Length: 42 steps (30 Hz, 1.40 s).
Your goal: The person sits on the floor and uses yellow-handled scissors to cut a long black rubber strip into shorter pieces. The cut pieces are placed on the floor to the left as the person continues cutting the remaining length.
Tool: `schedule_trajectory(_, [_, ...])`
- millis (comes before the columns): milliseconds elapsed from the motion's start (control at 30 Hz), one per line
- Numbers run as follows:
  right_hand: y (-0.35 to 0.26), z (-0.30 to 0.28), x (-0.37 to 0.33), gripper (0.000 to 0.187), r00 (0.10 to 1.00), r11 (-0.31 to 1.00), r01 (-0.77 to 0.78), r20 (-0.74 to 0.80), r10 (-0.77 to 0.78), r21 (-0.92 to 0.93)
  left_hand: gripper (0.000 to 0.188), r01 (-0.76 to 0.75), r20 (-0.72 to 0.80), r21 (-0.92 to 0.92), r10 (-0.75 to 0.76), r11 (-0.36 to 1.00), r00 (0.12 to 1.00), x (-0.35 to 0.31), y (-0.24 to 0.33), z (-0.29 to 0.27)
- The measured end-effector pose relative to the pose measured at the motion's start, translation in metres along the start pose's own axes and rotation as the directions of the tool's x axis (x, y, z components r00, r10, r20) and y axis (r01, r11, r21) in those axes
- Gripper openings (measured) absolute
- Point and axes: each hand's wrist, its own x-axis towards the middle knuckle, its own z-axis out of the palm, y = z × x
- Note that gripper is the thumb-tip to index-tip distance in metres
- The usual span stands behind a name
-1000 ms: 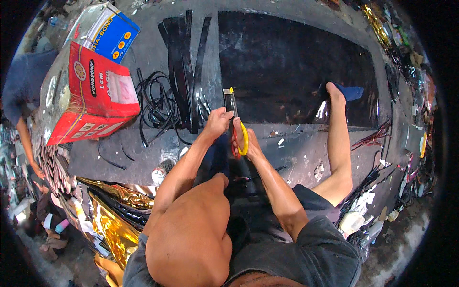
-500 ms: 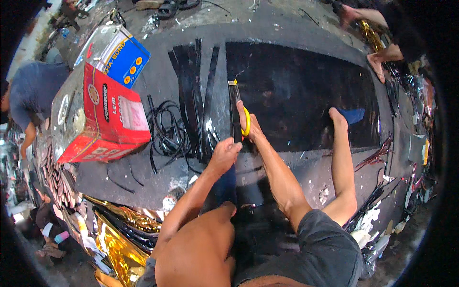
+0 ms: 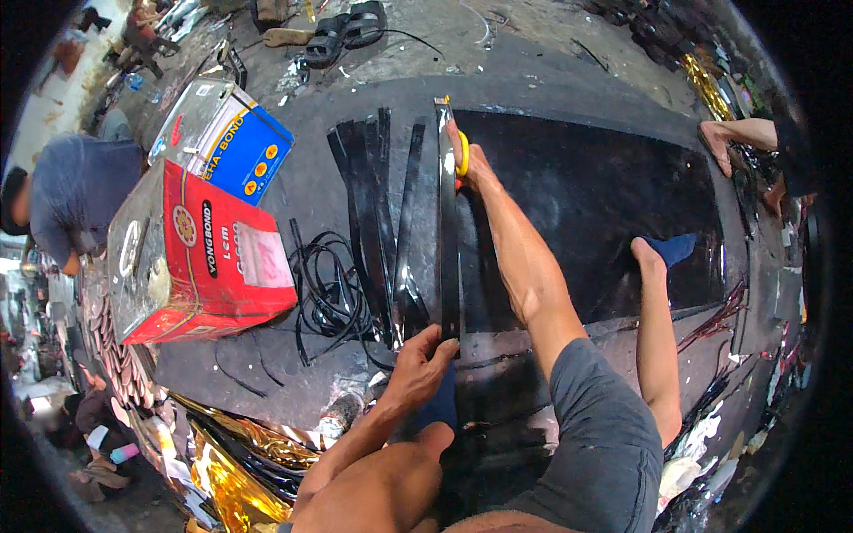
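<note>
My right hand (image 3: 474, 165) is closed on a pair of scissors with a yellow handle loop (image 3: 464, 153), at the far end of a narrow black strip (image 3: 450, 240). A small yellow-and-metal piece (image 3: 443, 102) shows just beyond the hand. At the strip's near end, my left hand (image 3: 421, 366) pinches it between thumb and fingers. The strip runs along the left edge of a large glossy black sheet (image 3: 577, 204) on the ground. Left of it lie several cut black strips (image 3: 362, 204) and a tangle of thin black cord-like strips (image 3: 330, 280).
A red-and-metal can (image 3: 222, 258) and a blue-and-white can (image 3: 249, 151) stand at left. My foot in a blue sock (image 3: 671, 249) rests on the sheet. Gold foil (image 3: 227, 480) lies lower left. Black sandals (image 3: 346, 34) are at the back. A person (image 3: 84, 191) bends at far left.
My right hand has moved away from me with the scissors, to the strip's far end. My left hand has drawn back toward me, so the hands are farther apart. The view has shifted.
</note>
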Motion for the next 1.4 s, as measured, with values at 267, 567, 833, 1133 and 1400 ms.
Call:
schedule_trajectory(267, [-0.013,-0.004,0.006,0.086,0.977,0.989,-0.106,0.196,0.084,0.106,0.022,0.168,-0.162,0.294,-0.125,0.941,0.979,0.001,-0.067,-0.024])
schedule_trajectory(567, [0.059,-0.039,-0.139,0.083,0.960,0.943,-0.144,0.273,0.060,0.299,0.051,-0.084,-0.220,0.312,0.158,0.946,0.963,0.061,-0.111,0.000])
schedule_trajectory(833, [0.156,-0.078,-0.371,0.084,0.877,0.805,-0.447,0.367,0.309,0.390,0.055,0.214,-0.372,0.303,-0.091,0.929,0.924,0.118,-0.135,0.039])
schedule_trajectory(1133, [0.195,-0.092,-0.464,0.084,0.754,0.777,-0.596,0.473,0.455,0.203,0.020,0.215,-0.213,0.234,-0.166,0.948,0.963,0.131,-0.117,0.027])
schedule_trajectory(1400, [0.178,-0.068,-0.440,0.085,0.726,0.817,-0.564,0.543,0.421,0.121,0.020,0.200,-0.170,0.151,-0.174,0.968,0.970,0.121,-0.098,0.028])
